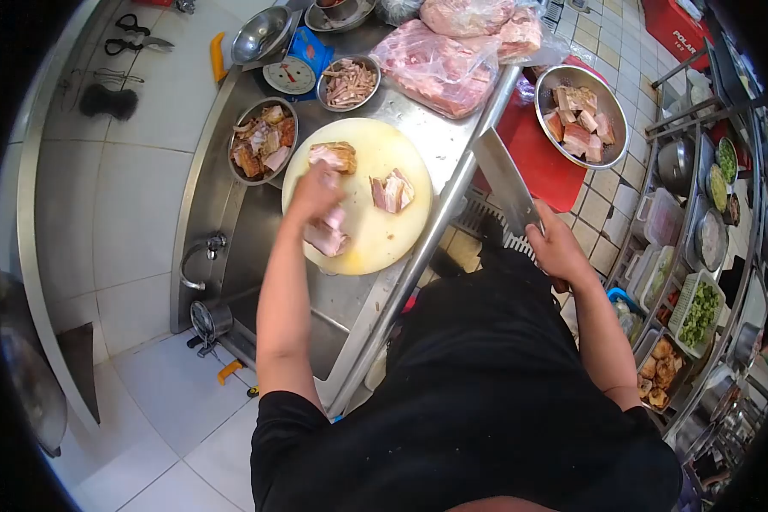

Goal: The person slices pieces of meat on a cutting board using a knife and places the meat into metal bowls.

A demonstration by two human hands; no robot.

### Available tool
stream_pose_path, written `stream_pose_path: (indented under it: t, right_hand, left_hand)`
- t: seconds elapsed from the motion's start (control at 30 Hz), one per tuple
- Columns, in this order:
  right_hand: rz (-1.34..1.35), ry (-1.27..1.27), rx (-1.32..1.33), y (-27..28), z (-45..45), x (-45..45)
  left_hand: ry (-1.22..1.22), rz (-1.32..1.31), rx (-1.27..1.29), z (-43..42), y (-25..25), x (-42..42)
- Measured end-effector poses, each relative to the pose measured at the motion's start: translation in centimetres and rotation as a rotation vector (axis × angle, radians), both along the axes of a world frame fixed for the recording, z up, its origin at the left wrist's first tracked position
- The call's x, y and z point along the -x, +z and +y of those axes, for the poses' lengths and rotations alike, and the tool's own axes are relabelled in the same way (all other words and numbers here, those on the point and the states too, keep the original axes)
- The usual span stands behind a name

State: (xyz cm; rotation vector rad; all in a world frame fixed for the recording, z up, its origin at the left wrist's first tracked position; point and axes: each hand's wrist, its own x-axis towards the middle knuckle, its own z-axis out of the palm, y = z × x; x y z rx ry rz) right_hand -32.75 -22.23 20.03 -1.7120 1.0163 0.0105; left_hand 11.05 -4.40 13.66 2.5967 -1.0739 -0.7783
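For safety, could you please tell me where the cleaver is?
In the head view, the cleaver is in the right hand, right of the round cutting board.

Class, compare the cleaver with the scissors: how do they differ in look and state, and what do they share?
The cleaver has one broad, roughly rectangular blade; the scissors have narrower blades and black looped handles.
The cleaver is gripped in the right hand, which covers most of its handle; the scissors are against the tiled wall, with no hand on them.
Shared: both are cutting tools with metallic-looking blades.
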Motion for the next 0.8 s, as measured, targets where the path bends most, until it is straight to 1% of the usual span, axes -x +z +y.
stream_pose_path:
  t: [0.03,0.07,0.1,0.13,0.17,0.2,0.23,0.27,0.33,0.37,0.4,0.43,0.47,0.53,0.57,0.6,0.63,0.7,0.73,0.8]
  right_hand:
    - [0.000,0.004,-0.002,-0.1,0.1,0.1]
    - [-0.033,-0.007,0.035,-0.5,0.0,0.3]
    - [-0.065,-0.018,0.074,-0.8,-0.2,0.5]
    - [-0.062,-0.016,0.075,-1.1,-0.3,0.7]
    - [-0.092,0.006,0.130,-1.4,-0.4,0.9]
    - [-0.121,0.029,0.185,-1.5,-0.4,1.0]
    - [-0.112,0.031,0.187,-1.6,-0.3,0.9]
    - [-0.119,0.041,0.228,-1.6,-0.2,0.9]
    - [-0.116,0.062,0.267,-1.1,-0.1,0.6]
    - [-0.066,0.043,0.192,-0.4,0.1,0.3]
    - [-0.018,0.023,0.118,0.0,0.1,0.1]
    - [-0.014,0.029,0.115,-0.2,0.1,0.2]
    - [-0.038,0.050,0.153,-0.6,0.1,0.3]
    - [-0.063,0.073,0.187,-0.8,0.2,0.2]
    - [-0.058,0.071,0.163,-0.6,0.3,0.2]
    - [-0.053,0.070,0.141,-0.4,0.3,0.1]
    - [-0.055,0.075,0.139,-0.3,0.3,0.0]
    - [-0.082,0.066,0.140,-0.1,0.4,-0.3]
    - [-0.083,0.072,0.138,-0.3,0.7,-0.2]
    - [-0.153,0.114,0.217,-1.0,0.4,-0.4]
  left_hand:
    - [0.094,0.003,0.019,0.3,0.7,-2.4]
    - [0.078,-0.051,0.120,0.6,2.1,-4.7]
    - [0.289,0.071,0.213,1.1,2.4,-7.4]
    - [0.363,0.024,0.310,1.6,2.0,-10.6]
    - [0.438,-0.022,0.406,2.1,1.5,-13.3]
    - [0.513,0.015,0.460,2.1,2.5,-14.6]
    - [0.588,0.054,0.513,1.9,3.4,-15.5]
    - [0.593,0.063,0.511,2.0,2.6,-17.3]
    - [0.518,-0.318,0.361,2.4,0.6,-19.5]
    - [0.528,-0.311,0.356,2.3,1.2,-17.9]
    - [0.483,-0.301,0.422,1.8,1.9,-16.3]
    - [0.436,-0.292,0.488,1.2,2.9,-14.0]
    - [0.317,-0.240,0.532,1.3,3.3,-12.0]
    - [0.201,0.070,0.325,3.0,2.7,-9.0]
    - [0.197,0.233,0.201,4.6,1.8,-7.0]
    - [0.064,0.095,0.086,5.7,2.8,-3.6]
    - [0.043,0.109,0.027,6.7,3.2,-0.6]
    - [-0.004,-0.023,0.152,8.8,2.5,5.0]
    - [0.002,-0.024,0.151,9.6,1.8,6.8]
    - [0.168,-0.201,0.289,10.3,0.0,8.4]
